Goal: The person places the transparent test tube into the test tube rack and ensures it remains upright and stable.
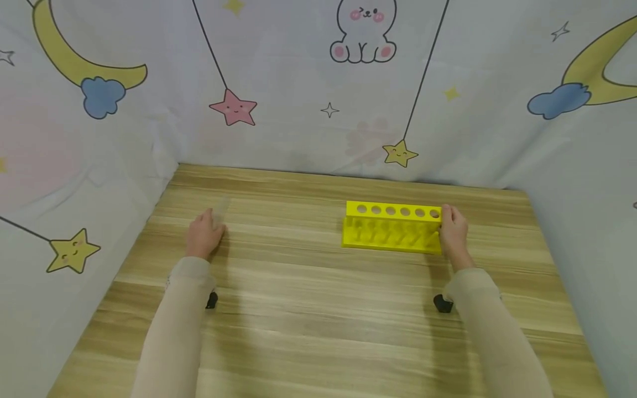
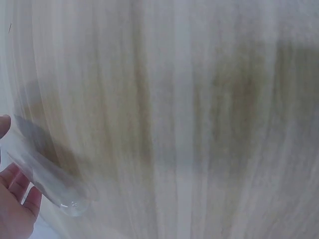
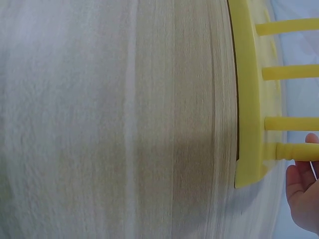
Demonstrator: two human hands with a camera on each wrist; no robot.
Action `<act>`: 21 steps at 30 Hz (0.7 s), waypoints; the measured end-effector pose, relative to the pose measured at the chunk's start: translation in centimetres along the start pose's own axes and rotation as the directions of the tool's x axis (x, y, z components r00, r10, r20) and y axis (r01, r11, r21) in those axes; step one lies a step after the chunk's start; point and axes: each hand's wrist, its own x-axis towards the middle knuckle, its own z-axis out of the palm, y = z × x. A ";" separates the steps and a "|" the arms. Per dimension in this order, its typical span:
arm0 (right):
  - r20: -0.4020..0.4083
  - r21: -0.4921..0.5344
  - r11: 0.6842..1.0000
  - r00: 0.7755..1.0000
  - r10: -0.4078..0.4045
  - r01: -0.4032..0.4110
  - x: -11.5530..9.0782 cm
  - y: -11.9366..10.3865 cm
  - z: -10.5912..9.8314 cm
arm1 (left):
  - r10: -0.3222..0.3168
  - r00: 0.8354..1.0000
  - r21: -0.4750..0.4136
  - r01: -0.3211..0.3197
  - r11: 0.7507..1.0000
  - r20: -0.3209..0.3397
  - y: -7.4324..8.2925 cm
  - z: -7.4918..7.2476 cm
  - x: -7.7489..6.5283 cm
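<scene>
At the left of the table, my left hand (image 1: 203, 235) holds a clear test tube (image 1: 221, 209) between thumb and fingers. The left wrist view shows the tube (image 2: 57, 188) slanting across the fingers, its rounded end pointing away from the hand; part of the thumb is out of frame. On the right, a yellow test tube rack (image 1: 393, 241) stands upright, with a row of round holes along its top bar and pegs below. My right hand (image 1: 454, 232) grips the rack's right end. In the right wrist view its fingers (image 3: 294, 180) curl by the end post.
The rack and both hands are over a wood-grain table (image 1: 318, 320). White cloth walls (image 1: 298, 83) printed with stars and moons enclose its back and sides. A black piece (image 1: 443, 303) shows at the right wrist, and another black piece (image 1: 212, 300) at the left.
</scene>
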 end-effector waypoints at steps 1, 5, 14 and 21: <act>0.000 0.002 1.000 1.000 0.001 -0.001 0.0 0.0 0.0 | -0.007 1.000 -0.004 0.007 1.000 -0.003 0.0 -0.1 0.0; 0.002 -0.002 1.000 1.000 0.005 -0.005 0.0 0.0 0.0 | -0.029 1.000 -0.019 0.029 0.999 0.000 0.1 -0.3 -0.2; 0.034 0.007 1.000 0.999 0.013 -0.013 -0.1 0.0 -0.1 | -0.036 0.999 -0.004 0.037 0.999 0.040 0.3 -0.5 -0.2; 0.073 0.000 1.000 0.997 0.016 -0.016 -0.3 -0.1 -0.3 | -0.028 0.999 0.000 0.028 1.000 0.046 0.2 -0.7 0.1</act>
